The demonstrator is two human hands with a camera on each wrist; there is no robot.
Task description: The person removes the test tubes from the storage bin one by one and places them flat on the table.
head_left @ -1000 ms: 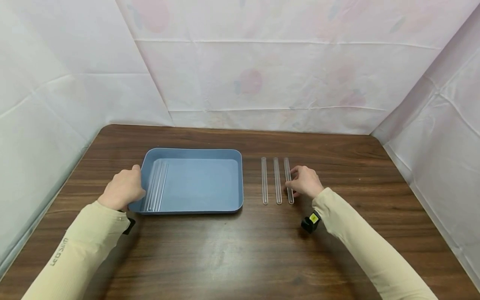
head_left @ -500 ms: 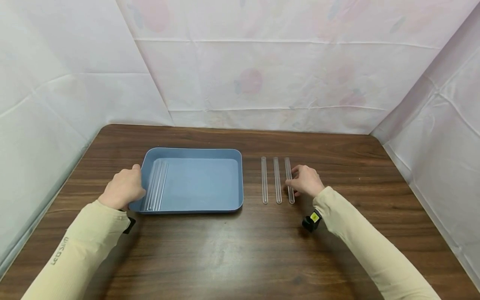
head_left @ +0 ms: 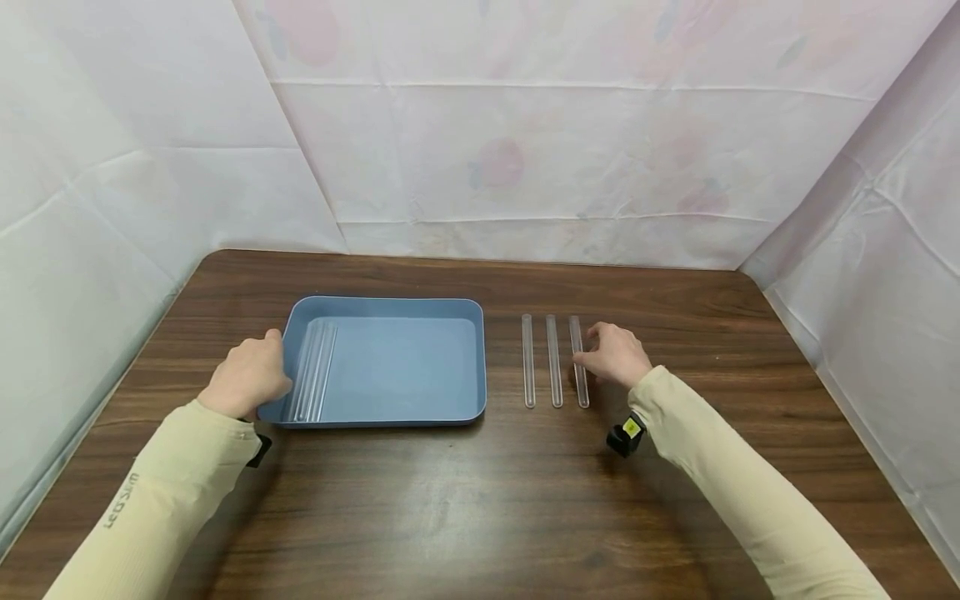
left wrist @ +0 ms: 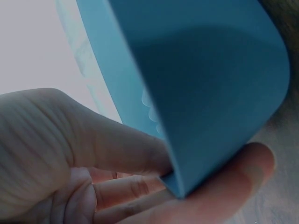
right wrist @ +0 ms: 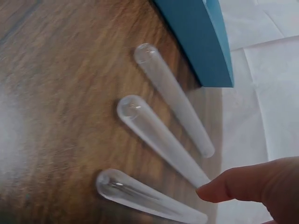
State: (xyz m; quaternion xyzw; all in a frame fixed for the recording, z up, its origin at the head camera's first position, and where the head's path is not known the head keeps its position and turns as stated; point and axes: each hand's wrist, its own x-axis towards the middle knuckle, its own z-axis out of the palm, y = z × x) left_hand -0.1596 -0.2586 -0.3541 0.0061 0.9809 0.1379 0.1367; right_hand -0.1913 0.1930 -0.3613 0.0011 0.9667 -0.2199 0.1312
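Three clear, round-ended tubes point(head_left: 554, 362) lie near the unclasped right hand point(head_left: 615, 356); the left hand point(head_left: 247, 376) pinches a smooth tray point(head_left: 405, 367).

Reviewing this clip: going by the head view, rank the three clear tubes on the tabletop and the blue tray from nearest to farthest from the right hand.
1. Rightmost tube: right at the right hand, by its thumb.
2. Middle tube: next one to the left.
3. Leftmost tube: left again, last of the row.
4. Blue tray: farthest left.
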